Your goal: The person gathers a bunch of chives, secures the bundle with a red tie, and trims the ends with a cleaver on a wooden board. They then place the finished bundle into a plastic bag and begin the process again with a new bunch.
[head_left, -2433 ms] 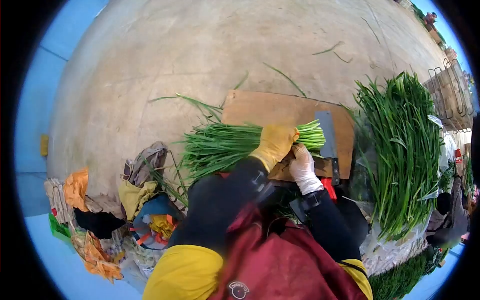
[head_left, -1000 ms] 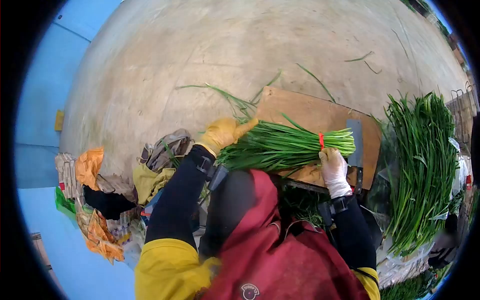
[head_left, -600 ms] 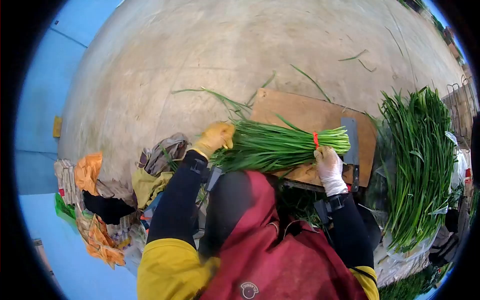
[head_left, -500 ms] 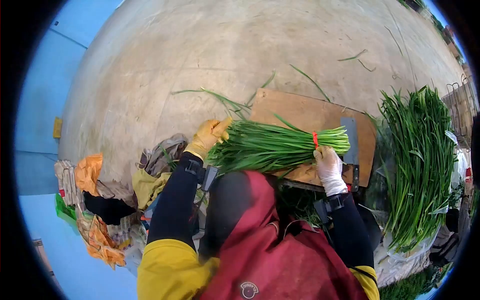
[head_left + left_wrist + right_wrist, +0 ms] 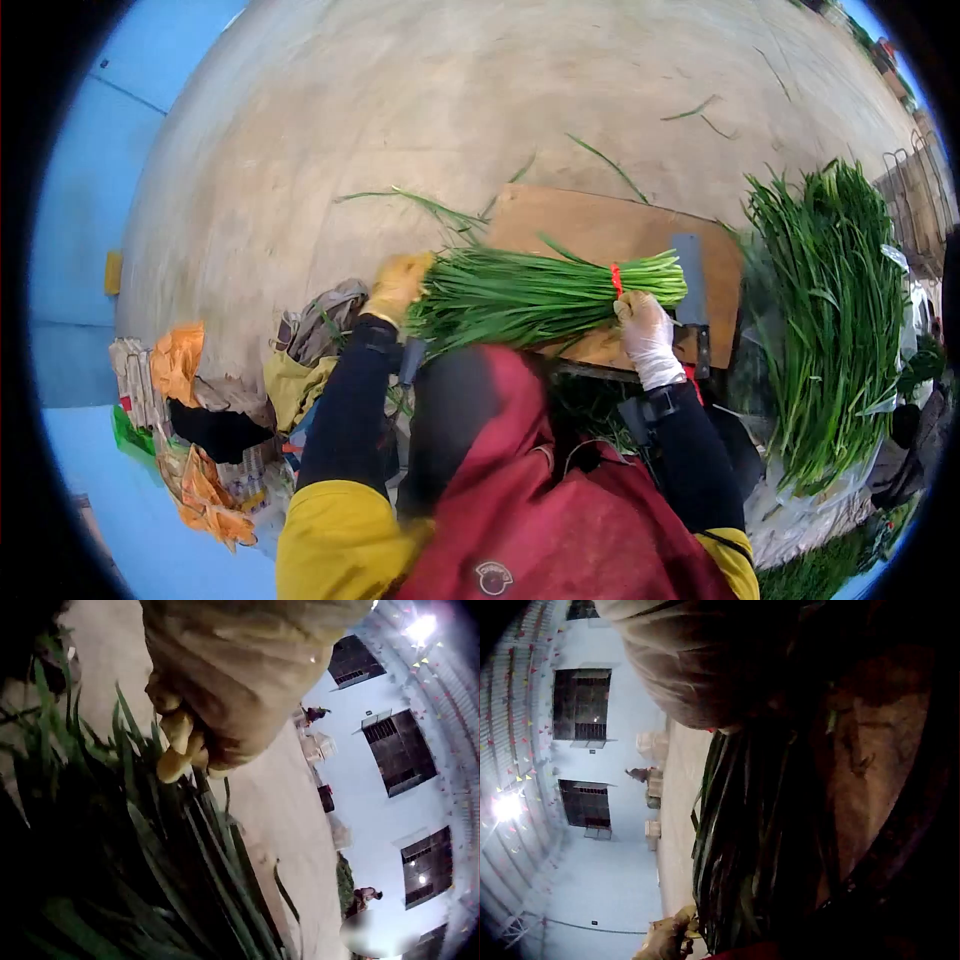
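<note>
A bundle of long green leaves (image 5: 510, 298) lies across the wooden board (image 5: 560, 218), with a red band (image 5: 616, 280) around it near its pale cut ends. My white-gloved right hand (image 5: 648, 335) grips the bundle's near side by the band. At the loose leaf ends on the left, my yellow-gloved left hand (image 5: 398, 285) has its fingers curled; in the left wrist view the gloved hand (image 5: 232, 682) pinches some leaf tips. In the right wrist view the glove (image 5: 697, 667) covers the banded part, and its fingertips are hidden.
A cleaver (image 5: 690, 285) lies on the board's right side, beyond the cut ends. A large heap of green leaves (image 5: 825, 320) stands at the right. Cloths and bags (image 5: 300, 370) lie at the left. Stray leaves (image 5: 605, 165) are on the floor behind the board.
The red band now circles the bundle, which both hands held near the cut ends earlier. My left hand has moved left to the leaf tips; lately my right has stayed by the band.
</note>
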The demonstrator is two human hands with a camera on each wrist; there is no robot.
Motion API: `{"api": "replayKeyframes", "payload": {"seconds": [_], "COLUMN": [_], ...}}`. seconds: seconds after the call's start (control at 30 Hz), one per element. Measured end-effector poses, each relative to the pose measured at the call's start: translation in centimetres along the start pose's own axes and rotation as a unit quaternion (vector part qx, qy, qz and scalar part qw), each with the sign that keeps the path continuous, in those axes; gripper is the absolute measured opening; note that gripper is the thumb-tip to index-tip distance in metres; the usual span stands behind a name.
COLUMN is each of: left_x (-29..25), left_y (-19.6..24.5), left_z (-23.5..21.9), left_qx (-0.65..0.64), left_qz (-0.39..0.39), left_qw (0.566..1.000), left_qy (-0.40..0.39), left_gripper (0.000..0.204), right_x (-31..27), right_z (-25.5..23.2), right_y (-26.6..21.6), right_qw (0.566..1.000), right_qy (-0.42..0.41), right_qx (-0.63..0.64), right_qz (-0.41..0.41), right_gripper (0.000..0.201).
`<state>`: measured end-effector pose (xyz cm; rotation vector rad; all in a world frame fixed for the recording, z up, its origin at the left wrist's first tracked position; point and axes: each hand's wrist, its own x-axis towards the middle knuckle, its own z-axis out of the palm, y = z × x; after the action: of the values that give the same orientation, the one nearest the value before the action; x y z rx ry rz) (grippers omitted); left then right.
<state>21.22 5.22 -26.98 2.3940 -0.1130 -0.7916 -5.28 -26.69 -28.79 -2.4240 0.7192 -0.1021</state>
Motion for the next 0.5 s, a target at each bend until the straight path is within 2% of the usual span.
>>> {"api": "replayKeyframes", "payload": {"seconds": [0.03, 0.07, 0.1, 0.13, 0.2, 0.27, 0.33, 0.37, 0.4, 0.47, 0.5], "left_x": [2.1, 4.7, 6.3, 5.3, -0.6, -2.4, -1.5, -1.5, -1.7, -3.4, -3.9], "left_y": [-3.1, -6.2, -7.1, -3.8, 7.4, 13.3, 15.5, 16.5, 17.5, 20.3, 21.2], "left_z": [-0.4, -0.7, -0.7, -0.6, 0.1, 3.3, 8.6, 11.4, 13.7, 16.1, 16.8], "left_qx": [0.046, 0.088, 0.126, 0.127, 0.127, 0.137, 0.201, 0.203, 0.206, 0.227, 0.236], "left_qz": [0.094, 0.185, 0.276, 0.31, 0.381, 0.438, 0.638, 0.62, 0.6, 0.517, 0.469], "left_qw": [0.99, 0.96, 0.91, 0.901, 0.879, 0.877, 0.713, 0.736, 0.759, 0.825, 0.85], "left_qy": [0.095, 0.19, 0.283, 0.276, 0.257, 0.142, 0.211, 0.18, 0.149, 0.035, -0.024], "left_gripper": [0.037, 0.035, 0.033, 0.032, 0.03, 0.028, 0.032, 0.036, 0.04, 0.046, 0.049], "right_x": [-0.3, -0.3, -0.2, -0.2, -0.8, -1.6, -2.7, -3.3, -3.7, -4.6, -4.8], "right_z": [0.0, 0.1, 0.1, 0.3, 1.1, 0.9, 0.1, 0.0, -0.9, -3.4, -4.0], "right_y": [0.1, 0.1, 0.1, 0.2, 0.4, 0.3, 1.2, 2.0, 2.4, 3.1, 4.7], "right_qw": [1.0, 1.0, 1.0, 1.0, 1.0, 0.998, 1.0, 0.998, 0.998, 0.999, 1.0], "right_qy": [0.0, 0.0, 0.004, 0.005, 0.027, 0.055, -0.024, -0.061, -0.055, -0.044, -0.002], "right_qx": [0.005, 0.009, 0.012, 0.007, 0.004, 0.029, 0.013, 0.007, 0.006, 0.003, 0.019], "right_qz": [0.0, -0.003, -0.006, -0.008, 0.009, -0.017, -0.009, -0.013, 0.003, 0.032, 0.014], "right_gripper": [0.02, 0.02, 0.02, 0.02, 0.021, 0.021, 0.023, 0.024, 0.024, 0.024, 0.021]}}
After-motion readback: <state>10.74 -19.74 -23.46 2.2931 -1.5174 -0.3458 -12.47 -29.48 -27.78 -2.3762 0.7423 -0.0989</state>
